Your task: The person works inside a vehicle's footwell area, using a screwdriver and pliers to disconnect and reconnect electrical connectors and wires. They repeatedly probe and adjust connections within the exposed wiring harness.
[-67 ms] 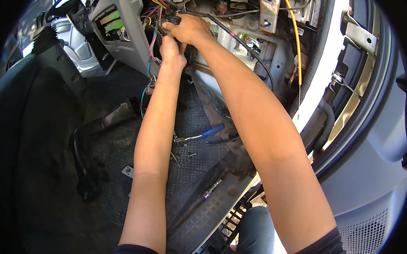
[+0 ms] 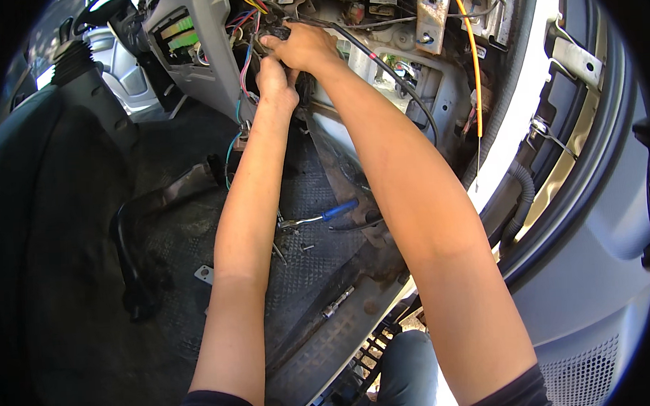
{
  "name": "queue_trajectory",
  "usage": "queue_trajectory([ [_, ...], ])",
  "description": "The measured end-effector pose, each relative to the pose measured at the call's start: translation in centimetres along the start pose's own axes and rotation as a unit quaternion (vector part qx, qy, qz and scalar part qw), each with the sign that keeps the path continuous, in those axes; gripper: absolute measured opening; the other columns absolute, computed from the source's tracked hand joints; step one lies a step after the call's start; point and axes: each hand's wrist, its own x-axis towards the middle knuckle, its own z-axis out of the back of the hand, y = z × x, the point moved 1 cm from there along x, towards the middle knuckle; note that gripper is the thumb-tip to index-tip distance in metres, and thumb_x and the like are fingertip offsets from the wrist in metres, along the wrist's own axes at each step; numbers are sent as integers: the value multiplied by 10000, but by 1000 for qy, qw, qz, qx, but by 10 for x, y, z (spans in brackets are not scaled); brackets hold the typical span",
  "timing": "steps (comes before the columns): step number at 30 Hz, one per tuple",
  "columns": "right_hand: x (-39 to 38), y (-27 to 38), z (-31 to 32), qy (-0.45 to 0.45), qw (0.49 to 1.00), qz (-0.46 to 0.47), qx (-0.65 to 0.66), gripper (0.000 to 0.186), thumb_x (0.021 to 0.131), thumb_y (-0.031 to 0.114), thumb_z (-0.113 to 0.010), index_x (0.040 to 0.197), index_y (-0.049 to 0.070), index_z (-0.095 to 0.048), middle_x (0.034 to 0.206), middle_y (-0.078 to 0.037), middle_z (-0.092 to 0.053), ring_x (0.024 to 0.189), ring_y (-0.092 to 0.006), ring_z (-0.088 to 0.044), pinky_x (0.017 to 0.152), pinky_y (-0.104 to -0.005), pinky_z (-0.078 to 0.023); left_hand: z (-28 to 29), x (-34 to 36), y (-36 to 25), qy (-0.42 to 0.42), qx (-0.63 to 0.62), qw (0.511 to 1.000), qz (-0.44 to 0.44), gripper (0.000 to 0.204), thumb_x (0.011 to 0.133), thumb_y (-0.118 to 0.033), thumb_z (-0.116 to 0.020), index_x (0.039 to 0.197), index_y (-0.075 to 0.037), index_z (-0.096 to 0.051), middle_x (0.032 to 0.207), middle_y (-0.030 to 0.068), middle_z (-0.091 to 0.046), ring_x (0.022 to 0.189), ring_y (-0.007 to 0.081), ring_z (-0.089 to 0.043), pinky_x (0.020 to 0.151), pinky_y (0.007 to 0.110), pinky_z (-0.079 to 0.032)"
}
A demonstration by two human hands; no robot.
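Both arms reach into the opened lower dashboard of a vehicle. My right hand (image 2: pixel 305 46) has its fingers curled over a small dark part (image 2: pixel 274 32) among the coloured wires (image 2: pixel 245 5), thumb pointing left. Just below it, my left hand (image 2: pixel 276 85) is closed against the underside of that area, its fingertips mostly hidden, so what they hold cannot be made out. A black cable (image 2: pixel 407 90) runs down to the right of my hands, past an opening in the metal panel.
On the floor lie a blue-handled ratchet (image 2: pixel 340 209), a socket extension (image 2: pixel 338 302), small bolts, a metal plate (image 2: pixel 203 274) and a black duct (image 2: pixel 128 269). A fuse panel (image 2: pixel 176 37) sits upper left, an orange cable (image 2: pixel 471 59) upper right, the open door (image 2: pixel 589 278) far right.
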Motion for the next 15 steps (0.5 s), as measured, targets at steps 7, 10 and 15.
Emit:
queue_trajectory([
  [7, 2, 0, 0, 1, 1000, -7, -3, 733, 905, 608, -599, 1490, 177, -496, 1550, -65, -465, 1415, -268, -456, 1155, -438, -383, 3, 3, 3, 2, -23, 1000, -13, 313, 899, -177, -622, 1166, -15, -605, 1138, 104, -628, 916, 199, -640, 820, 331, -555],
  [10, 2, 0, -1, -7, 1000, -2, -9, 737, 904, 607, -600, 1490, 172, -495, 1536, -72, -481, 1404, -271, -470, 1150, -442, -388, 2, -1, 2, -3, -11, 1000, -4, 276, 907, -198, -614, 1121, -23, -619, 1081, 92, -640, 869, 179, -627, 805, 326, -544],
  [15, 3, -1, 1, 6, 1000, 1, -8, 727, 908, 607, -593, 1478, 163, -509, 1511, -88, -506, 1389, -280, -484, 1138, -440, -403, 0, -5, 1, -8, 4, 1000, 4, 209, 972, -231, -525, 1058, -73, -631, 1035, 45, -663, 938, 163, -629, 881, 352, -518],
])
